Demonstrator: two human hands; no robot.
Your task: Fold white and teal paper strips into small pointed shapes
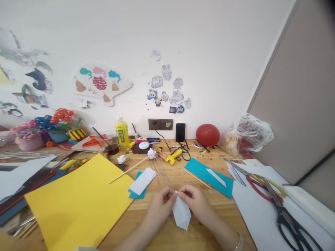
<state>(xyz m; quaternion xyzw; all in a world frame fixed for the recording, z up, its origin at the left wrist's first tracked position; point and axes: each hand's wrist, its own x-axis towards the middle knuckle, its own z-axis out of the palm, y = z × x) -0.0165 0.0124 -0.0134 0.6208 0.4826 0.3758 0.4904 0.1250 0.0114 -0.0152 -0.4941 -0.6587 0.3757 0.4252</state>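
Observation:
A piece of folded white paper (181, 212) hangs between my two hands above the front of the wooden table. My left hand (164, 201) pinches its upper edge from the left, with the fingers curled. From the right, my right hand (193, 198) pinches the same top end, its thumb and forefinger close to the left ones. The lower part of the paper widens and shows creases. Just beyond my left hand lie white paper strips (143, 181) on top of blue paper (136, 194). A wooden stick with a white paper flower (151, 153) rests behind them.
Yellow paper (86, 202) covers the left side. On the right, scissors (282, 212) lie on white sheets (246, 209). Blue card (209, 177), a yellow glue gun (173, 157), a red balloon (207, 135), a phone (180, 132) and a yellow-labelled bottle (122, 133) stand or lie farther back.

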